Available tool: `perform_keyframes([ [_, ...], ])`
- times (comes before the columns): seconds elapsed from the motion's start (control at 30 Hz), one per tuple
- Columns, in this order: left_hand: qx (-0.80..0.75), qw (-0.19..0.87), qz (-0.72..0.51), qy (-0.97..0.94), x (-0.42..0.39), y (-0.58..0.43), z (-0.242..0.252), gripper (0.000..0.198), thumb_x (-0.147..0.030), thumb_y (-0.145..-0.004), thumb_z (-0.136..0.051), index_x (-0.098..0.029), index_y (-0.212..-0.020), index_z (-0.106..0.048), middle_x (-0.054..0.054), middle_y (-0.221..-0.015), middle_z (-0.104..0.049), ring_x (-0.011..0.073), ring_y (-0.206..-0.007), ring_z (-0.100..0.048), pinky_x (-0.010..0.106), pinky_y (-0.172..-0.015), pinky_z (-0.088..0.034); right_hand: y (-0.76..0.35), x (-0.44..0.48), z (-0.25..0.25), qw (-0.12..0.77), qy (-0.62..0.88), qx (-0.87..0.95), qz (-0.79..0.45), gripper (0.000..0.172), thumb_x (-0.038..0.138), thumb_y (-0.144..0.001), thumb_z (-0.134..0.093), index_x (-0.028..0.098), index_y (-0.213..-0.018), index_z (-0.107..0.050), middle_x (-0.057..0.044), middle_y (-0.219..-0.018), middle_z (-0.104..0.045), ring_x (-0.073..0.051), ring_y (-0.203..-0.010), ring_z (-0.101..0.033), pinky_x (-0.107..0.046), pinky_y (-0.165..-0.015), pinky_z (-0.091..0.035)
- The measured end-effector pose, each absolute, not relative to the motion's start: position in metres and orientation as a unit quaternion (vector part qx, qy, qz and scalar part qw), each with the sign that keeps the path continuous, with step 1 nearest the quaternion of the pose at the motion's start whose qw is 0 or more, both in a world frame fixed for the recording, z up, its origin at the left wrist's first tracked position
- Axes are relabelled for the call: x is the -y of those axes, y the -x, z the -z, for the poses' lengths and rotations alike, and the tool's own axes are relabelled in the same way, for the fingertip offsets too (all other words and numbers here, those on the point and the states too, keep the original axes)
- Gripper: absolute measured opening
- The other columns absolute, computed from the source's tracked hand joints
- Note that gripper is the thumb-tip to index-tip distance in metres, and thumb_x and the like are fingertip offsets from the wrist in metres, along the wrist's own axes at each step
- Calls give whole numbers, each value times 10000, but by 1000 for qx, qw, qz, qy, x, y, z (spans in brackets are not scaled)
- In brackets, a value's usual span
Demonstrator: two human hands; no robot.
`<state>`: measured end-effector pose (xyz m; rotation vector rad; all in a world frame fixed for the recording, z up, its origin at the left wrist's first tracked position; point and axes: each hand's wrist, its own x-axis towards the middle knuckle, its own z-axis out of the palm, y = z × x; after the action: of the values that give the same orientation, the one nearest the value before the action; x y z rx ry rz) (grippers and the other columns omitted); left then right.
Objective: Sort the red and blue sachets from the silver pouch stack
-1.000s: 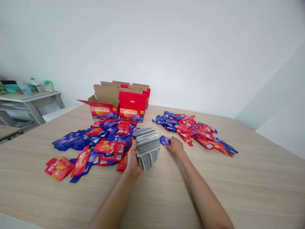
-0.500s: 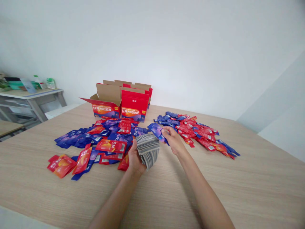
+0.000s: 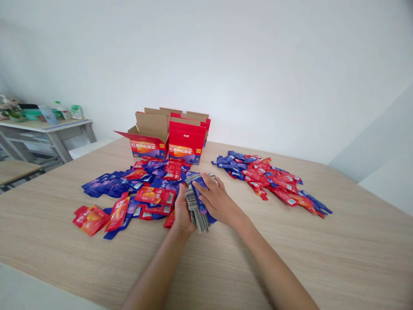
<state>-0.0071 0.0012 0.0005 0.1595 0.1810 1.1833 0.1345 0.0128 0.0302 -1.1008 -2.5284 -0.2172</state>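
Note:
My left hand (image 3: 183,215) is wrapped round a grey, black and cream striped cloth (image 3: 200,223), folded over the palm. Against the cloth lies a blue sachet (image 3: 200,199), pressed there by the spread fingers of my right hand (image 3: 219,202). The right hand covers much of the sachet and part of the cloth. Just left of both hands is a loose pile of red and blue sachets (image 3: 153,196), several of them overlapping. A second heap of red and blue sachets (image 3: 274,178) lies to the right, apart from my hands.
Behind the left pile stand open red-and-blue cardboard boxes, one with spread flaps (image 3: 148,148) and one with a raised front panel (image 3: 186,142), others behind. The wooden table (image 3: 306,258) backs onto a white wall. A side desk (image 3: 48,125) with bottles is at far left.
My right hand has brought the blue sachet left and down onto the striped cloth, and its fingers now lie over it. The view has shifted slightly.

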Motion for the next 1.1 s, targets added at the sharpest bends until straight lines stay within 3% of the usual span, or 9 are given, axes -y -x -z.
perform_keyframes([
  [0.2, -98, 825, -553, -56, -6, 12, 4, 718, -682, -922, -376, -118, -1295, -618, 173, -1133, -725, 306, -999, -709, 454, -874, -569, -121, -13, -12, 234, 429, 871, 41, 414, 221, -990, -459, 199, -1386, -575, -185, -1545, -382, -322, -1414, -378, -551, -1130, -358],
  [0.43, -146, 770, -620, -41, -12, 20, 4, 733, -627, -970, -291, -44, -1269, -619, 195, -1127, -725, 303, -1092, -682, 428, -977, -517, -101, 15, -17, 177, 465, 866, 57, 448, 201, -883, -596, 207, -1329, -636, -177, -1480, -443, -378, -1351, -387, -564, -1092, -375],
  [0.57, -119, 794, -591, -80, -9, 14, 3, 734, -654, -956, -305, -80, -1291, -615, 177, -1167, -719, 309, -1121, -669, 454, -1015, -488, -99, 15, -20, 194, 500, 840, 79, 516, 142, -837, -601, 202, -1350, -614, -177, -1526, -391, -403, -1352, -355, -581, -1086, -345],
  [0.8, -114, 841, -520, -100, 6, -5, -1, 663, -639, -941, -386, -155, -1347, -588, 141, -1204, -712, 321, -1122, -666, 496, -1026, -467, -125, -11, -28, 258, 558, 779, 125, 448, 229, -973, -459, 244, -1415, -534, -186, -1522, -369, -391, -1313, -378, -600, -1039, -339],
  [0.93, -106, 836, -528, -105, 10, -11, 1, 640, -615, -936, -434, -176, -1385, -558, 134, -1241, -698, 318, -1145, -654, 496, -1046, -448, -135, -16, -29, 286, 556, 765, 154, 443, 283, -1007, -413, 194, -1432, -501, -204, -1538, -336, -377, -1362, -331, -580, -1073, -300],
  [1.03, -100, 846, -513, -104, 9, -13, 3, 681, -649, -929, -408, -176, -1401, -543, 135, -1270, -683, 328, -1193, -626, 508, -1070, -423, -133, -18, -22, 288, 539, 775, 160, 436, 217, -986, -423, 203, -1413, -507, -193, -1550, -328, -374, -1397, -281, -587, -1077, -286],
  [1.1, -86, 851, -508, -100, 8, -12, 3, 712, -676, -923, -381, -180, -1411, -533, 137, -1289, -673, 334, -1226, -603, 516, -1083, -406, -128, -18, -16, 279, 521, 792, 152, 478, 157, -952, -443, 217, -1424, -491, -188, -1531, -360, -364, -1364, -325, -577, -1060, -308],
])
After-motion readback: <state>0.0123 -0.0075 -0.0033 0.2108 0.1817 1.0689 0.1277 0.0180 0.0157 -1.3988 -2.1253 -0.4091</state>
